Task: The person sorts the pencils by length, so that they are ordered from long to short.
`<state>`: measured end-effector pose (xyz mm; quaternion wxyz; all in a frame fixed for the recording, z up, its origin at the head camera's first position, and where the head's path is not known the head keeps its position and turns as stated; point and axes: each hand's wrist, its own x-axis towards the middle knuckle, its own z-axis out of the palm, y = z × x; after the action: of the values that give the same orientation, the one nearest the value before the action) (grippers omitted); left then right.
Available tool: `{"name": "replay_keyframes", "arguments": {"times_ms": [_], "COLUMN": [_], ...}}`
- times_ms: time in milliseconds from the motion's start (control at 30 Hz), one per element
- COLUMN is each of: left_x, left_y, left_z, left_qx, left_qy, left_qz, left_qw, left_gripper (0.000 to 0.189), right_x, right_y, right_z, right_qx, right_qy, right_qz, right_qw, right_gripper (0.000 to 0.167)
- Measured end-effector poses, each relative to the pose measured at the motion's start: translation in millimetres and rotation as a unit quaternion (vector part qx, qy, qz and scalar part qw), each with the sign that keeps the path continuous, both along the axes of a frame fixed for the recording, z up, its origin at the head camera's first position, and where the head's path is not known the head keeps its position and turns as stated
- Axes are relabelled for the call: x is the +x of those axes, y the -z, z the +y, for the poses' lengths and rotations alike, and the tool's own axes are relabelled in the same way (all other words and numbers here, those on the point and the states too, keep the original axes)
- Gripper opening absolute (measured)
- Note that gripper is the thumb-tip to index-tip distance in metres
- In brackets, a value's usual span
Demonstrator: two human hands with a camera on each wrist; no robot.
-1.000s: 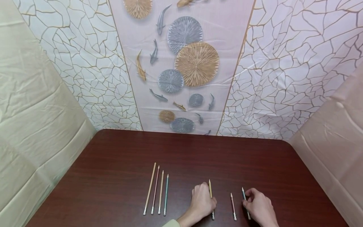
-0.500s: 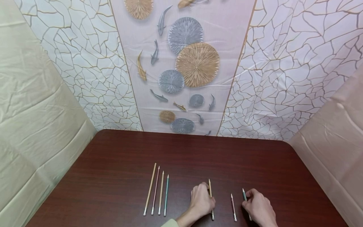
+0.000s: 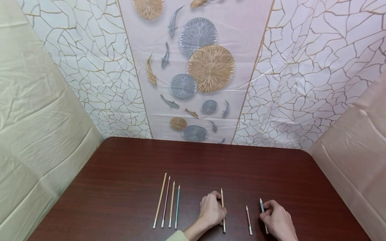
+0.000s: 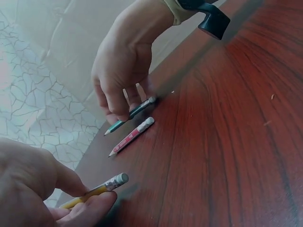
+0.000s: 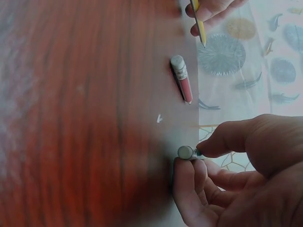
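My left hand [image 3: 210,211] pinches a yellow pencil [image 3: 222,199] between thumb and fingers. In the left wrist view its eraser end [image 4: 116,181] sticks out past the thumb, apparently just off the table. To the right, the thumb and fingers of my right hand [image 3: 278,217] pinch a short teal pencil [image 3: 261,205]. The right wrist view shows that pencil's eraser [image 5: 185,152] end-on, most of its shaft hidden by the fingers. Between both hands a short red pencil [image 3: 248,219] with a white eraser lies untouched, its tip facing away from me.
Left of my left hand lie several pencils side by side: a long tan one without a visible point [image 3: 160,200], a dark red one [image 3: 166,202], a tan one [image 3: 172,205] and a teal one [image 3: 177,207]. Patterned cloth [image 3: 193,100] hangs behind the brown table [image 3: 126,157].
My left hand has shifted slightly left and away from me with the yellow pencil. The right hand has edged a little right with the teal pencil. The pencils on the left stay put.
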<state>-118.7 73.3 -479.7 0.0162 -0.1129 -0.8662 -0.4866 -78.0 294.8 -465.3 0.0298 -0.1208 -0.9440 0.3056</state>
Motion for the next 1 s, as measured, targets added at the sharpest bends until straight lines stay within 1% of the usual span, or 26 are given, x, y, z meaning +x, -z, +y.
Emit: {"name": "replay_keyframes", "arguments": {"times_ms": [200,300,367,433,500,633,900,1000], "left_x": [1.0,1.3,1.3,0.9,0.5,-0.1,-0.8,-1.2], "left_y": [-2.3,-4.7,-5.3,-5.4,-5.7,-6.7,-7.9,-8.2], "left_z": [-3.1,-4.8,-6.0,-7.2,-8.7,-12.5,-20.5,-23.0], "left_qx": [0.014,0.033,0.04,0.044,0.038,0.028,0.036,0.044], "left_qy": [0.012,0.014,0.013,0.013,0.012,0.012,0.014,0.018], "left_qz": [-0.026,-0.047,-0.054,-0.055,-0.05,-0.042,-0.044,-0.046], "left_qw": [0.9995,0.9983,0.9977,0.9974,0.9979,0.9987,0.9983,0.9978], "left_gripper": [0.034,0.036,0.037,0.037,0.037,0.038,0.039,0.038], "right_x": [0.4,0.5,1.1,1.5,1.6,1.8,0.1,-1.1], "right_y": [-0.6,-3.0,-5.0,-6.6,-7.7,-10.1,-13.2,-13.9], "right_z": [0,-1,-3,-5,-7,-13,-21,-23], "right_qx": [0.0,-0.005,-0.01,-0.032,-0.06,-0.119,-0.167,-0.171], "right_qy": [-0.007,-0.007,-0.004,0.001,0.006,0.02,0.02,0.019], "right_qz": [0.024,0.028,0.028,0.024,0.022,0.013,-0.001,-0.003], "right_qw": [0.9997,0.9996,0.9996,0.9992,0.9979,0.9926,0.9857,0.9851], "right_gripper": [0.024,0.025,0.026,0.027,0.028,0.031,0.032,0.033]}}
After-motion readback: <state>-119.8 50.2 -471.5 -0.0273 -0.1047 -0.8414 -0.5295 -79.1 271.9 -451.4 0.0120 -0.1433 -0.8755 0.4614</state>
